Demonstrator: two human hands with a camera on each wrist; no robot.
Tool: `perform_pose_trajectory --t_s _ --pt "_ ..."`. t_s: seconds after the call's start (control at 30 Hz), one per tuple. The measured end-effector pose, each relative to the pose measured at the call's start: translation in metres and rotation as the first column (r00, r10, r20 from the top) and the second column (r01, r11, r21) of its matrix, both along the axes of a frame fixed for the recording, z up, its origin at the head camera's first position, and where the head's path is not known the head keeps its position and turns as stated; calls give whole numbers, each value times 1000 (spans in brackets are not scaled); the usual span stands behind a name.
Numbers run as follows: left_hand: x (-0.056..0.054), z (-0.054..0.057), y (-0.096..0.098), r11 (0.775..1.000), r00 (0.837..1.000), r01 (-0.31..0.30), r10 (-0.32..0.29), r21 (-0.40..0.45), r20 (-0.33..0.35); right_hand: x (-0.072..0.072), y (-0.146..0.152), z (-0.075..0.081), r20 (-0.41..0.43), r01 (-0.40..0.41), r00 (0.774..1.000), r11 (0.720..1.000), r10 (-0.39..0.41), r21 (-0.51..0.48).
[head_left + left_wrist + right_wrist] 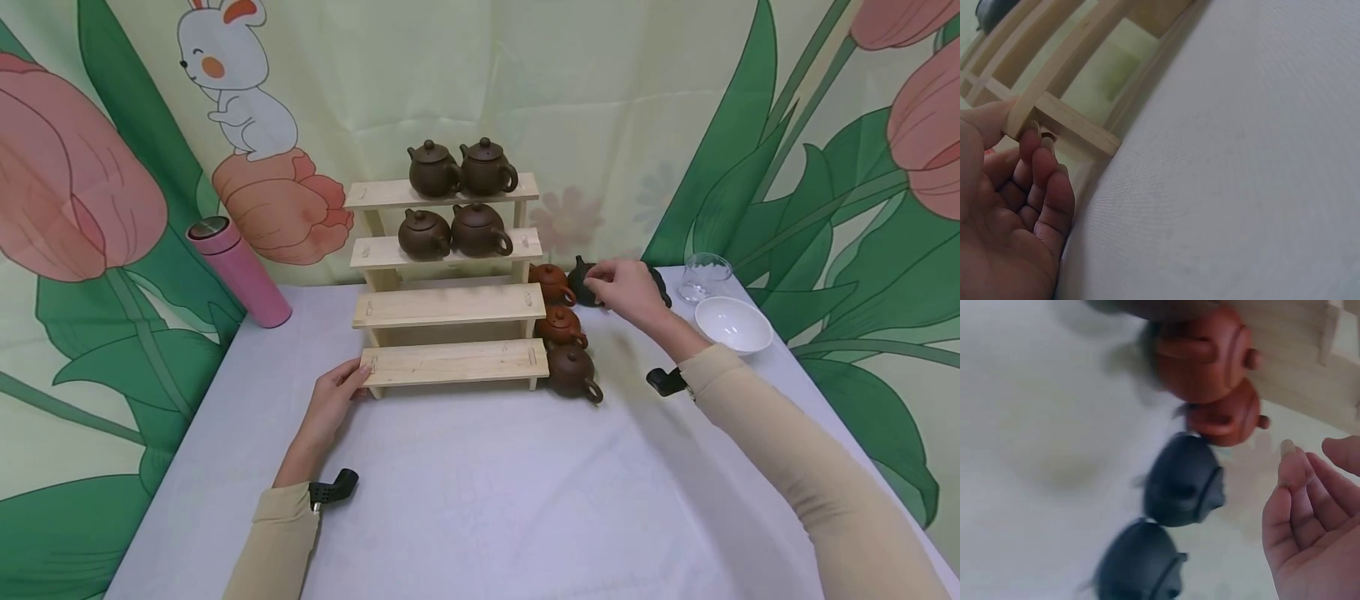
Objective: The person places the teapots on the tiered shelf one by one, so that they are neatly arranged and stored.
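Stepped pale-wood rack (450,308): our left hand (332,402) pinches its bottom shelf (459,365); our right hand (632,290), loose, empty, hovers by round black teapots (1179,475).

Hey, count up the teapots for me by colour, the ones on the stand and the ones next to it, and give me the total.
Dark brown teapots: 5 (4 on the wooden stand, 1 beside it)
Reddish-orange teapots: 2
Near-black teapots: 2
Total: 9

White-clothed table (480,483), wooden stand (450,308), 5 teapots (561,327), pink flask (242,277), bowl (733,327), clear glass (703,279)
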State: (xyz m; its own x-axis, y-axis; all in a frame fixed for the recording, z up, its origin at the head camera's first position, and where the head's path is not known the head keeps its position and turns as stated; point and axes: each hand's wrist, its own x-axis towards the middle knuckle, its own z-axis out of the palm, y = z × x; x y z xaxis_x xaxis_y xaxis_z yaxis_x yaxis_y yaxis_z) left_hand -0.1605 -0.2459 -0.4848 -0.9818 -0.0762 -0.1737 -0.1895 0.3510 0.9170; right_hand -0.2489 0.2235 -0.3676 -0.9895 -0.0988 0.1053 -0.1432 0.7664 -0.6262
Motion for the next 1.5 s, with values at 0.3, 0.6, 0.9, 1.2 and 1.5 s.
perform_pose_trajectory --t_s 0.3,0.6,0.9,1.2,1.5 --pt "-2 2 1 1000 1000 6 -6 3 -10 7 12 -33 116 -36 993 999 36 1" --pt "-3 3 1 1000 1000 15 -15 11 -12 11 10 -53 170 -42 984 999 47 -33" --pt "-5 2 2 1000 1000 12 -12 2 -18 14 12 -61 204 -1 979 997 16 -75" --pt "-3 1 1 1000 1000 3 -3 -2 -6 16 12 -68 205 17 979 994 6 -110" --pt "0 0 0 1000 1000 -9 9 -2 3 14 14 -75 186 1 982 990 25 -141"
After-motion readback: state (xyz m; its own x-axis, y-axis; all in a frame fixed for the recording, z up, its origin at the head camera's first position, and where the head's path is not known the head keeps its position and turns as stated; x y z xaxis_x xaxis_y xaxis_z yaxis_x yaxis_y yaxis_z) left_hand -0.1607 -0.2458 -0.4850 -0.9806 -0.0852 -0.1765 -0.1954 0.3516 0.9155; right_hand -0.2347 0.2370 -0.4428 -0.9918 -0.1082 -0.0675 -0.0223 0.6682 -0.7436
